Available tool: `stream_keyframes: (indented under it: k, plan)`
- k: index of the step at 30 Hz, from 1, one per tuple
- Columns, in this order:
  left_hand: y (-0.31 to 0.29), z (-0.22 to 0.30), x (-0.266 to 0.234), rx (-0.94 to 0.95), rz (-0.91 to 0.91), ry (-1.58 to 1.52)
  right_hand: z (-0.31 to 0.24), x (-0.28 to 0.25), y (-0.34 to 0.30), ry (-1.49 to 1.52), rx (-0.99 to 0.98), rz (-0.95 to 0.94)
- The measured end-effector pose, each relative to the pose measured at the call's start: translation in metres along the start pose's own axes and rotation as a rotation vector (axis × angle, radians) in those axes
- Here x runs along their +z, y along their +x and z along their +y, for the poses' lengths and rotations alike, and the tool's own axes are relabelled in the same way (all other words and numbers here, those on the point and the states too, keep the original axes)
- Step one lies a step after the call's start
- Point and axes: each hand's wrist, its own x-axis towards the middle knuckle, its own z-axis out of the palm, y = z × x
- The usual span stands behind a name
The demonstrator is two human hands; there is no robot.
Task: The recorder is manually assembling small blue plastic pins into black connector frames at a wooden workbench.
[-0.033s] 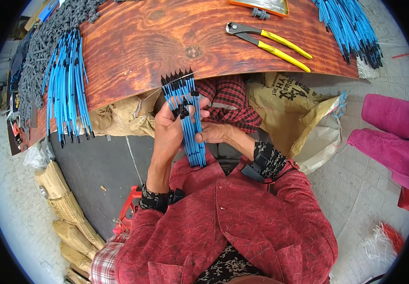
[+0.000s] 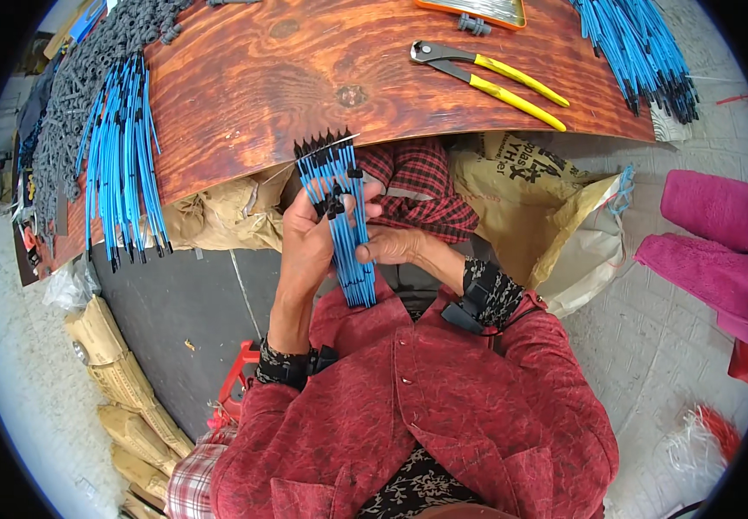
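Note:
A flat bundle of blue sticks with black tips and black fittings [image 2: 357, 281] stands over my lap, just off the table's near edge. My left hand [image 2: 303, 238] is closed round its upper middle, with fingertips showing past the right side. A thin metal wire [image 2: 332, 144] lies slantwise across the sticks, just under their pointed upper tips. My right hand [image 2: 394, 246] pinches the right edge lower down, thumb against the sticks; its other fingers are partly hidden. Some black fittings sit by the left thumb.
On the wooden table [image 2: 244, 78] lie yellow-handled nippers [image 2: 512, 82], an orange-rimmed tray of thin wires [image 2: 504, 10] and a small grey part [image 2: 474, 24]. More blue sticks hang over the edge at left [image 2: 123, 164] and right [image 2: 638, 60], beside heaped grey parts [image 2: 67, 112]. An opened sack [image 2: 512, 225] stands below.

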Motion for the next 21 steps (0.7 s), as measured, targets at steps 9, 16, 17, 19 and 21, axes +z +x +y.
stream_keyframes:
  k: [9, 16, 17, 19, 21]
  plan:
    - [0.002, 0.000, -0.019, -0.087, -0.092, 0.039, 0.012, 0.003, 0.009, -0.023, -0.031, 0.027]
    - [0.004, -0.005, -0.022, -0.054, -0.132, -0.001, 0.004, -0.007, 0.007, -0.378, 0.031, -0.063]
    - [0.003, -0.005, -0.022, -0.054, -0.130, 0.026, 0.010, -0.010, 0.004, -0.382, 0.033, -0.063]
    - [0.003, -0.004, -0.023, -0.044, -0.127, 0.052, 0.014, -0.011, 0.001, -0.470, 0.043, -0.028]
    - [0.004, -0.005, -0.024, -0.058, -0.154, 0.048, 0.011, -0.010, -0.007, -0.447, 0.090, -0.008]
